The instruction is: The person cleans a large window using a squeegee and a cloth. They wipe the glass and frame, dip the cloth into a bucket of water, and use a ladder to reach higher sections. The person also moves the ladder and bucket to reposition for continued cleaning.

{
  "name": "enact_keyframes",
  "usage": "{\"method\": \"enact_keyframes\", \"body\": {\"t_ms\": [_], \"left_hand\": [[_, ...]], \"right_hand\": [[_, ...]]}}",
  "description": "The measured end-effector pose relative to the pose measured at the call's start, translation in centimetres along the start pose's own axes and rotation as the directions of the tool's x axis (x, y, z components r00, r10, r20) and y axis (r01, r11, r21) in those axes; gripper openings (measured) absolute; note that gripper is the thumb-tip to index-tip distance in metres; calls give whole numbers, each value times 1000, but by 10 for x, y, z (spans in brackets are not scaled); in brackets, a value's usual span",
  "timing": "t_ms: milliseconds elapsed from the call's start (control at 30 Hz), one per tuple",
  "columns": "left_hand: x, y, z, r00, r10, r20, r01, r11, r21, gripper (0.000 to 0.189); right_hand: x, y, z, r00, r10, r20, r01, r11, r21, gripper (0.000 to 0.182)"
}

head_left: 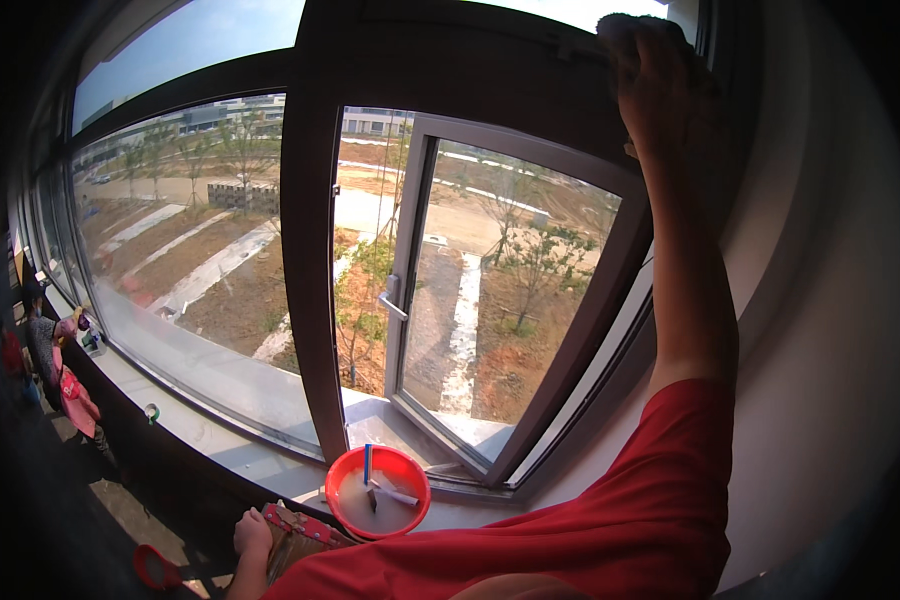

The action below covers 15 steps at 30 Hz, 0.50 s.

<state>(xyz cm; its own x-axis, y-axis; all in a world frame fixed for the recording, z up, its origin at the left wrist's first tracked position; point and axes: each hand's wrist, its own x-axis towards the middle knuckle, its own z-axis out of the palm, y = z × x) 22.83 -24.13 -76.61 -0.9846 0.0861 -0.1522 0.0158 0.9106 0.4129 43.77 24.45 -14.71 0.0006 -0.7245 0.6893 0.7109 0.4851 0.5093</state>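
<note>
My right hand (651,97) is raised high at the upper right, its fingers spread over a dark cloth (634,34) pressed on the dark window frame (495,56). Low at the left, my left hand (253,531) rests by the end of a worn board with a red edge (304,521); its fingers are curled, and the grip is not clear. Between the hands, a red plastic basin (424,495) of cloudy water stands on the sill, with a blue-edged tool (368,465) and a pale-handled tool (396,491) in it.
An open window sash (405,255) with a lever handle (392,300) tilts outward above the basin. A roll of tape (151,412) lies on the long sill (202,442). A masked person (49,352) stands at the far left by the sill. Below is a red container (150,566).
</note>
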Motion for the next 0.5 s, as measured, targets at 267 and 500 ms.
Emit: {"method": "enact_keyframes", "body": {"t_ms": [267,500], "left_hand": [[-4,-5,-7,998,30,-53,-33,999,-44,39],[1,-1,1,999,15,-50,-17,999,-32,38]], "right_hand": [[-1,-85,49,862,-30,506,26,1000,16,30],[-70,17,29,976,200,91,-185,971,-152,35]]}}
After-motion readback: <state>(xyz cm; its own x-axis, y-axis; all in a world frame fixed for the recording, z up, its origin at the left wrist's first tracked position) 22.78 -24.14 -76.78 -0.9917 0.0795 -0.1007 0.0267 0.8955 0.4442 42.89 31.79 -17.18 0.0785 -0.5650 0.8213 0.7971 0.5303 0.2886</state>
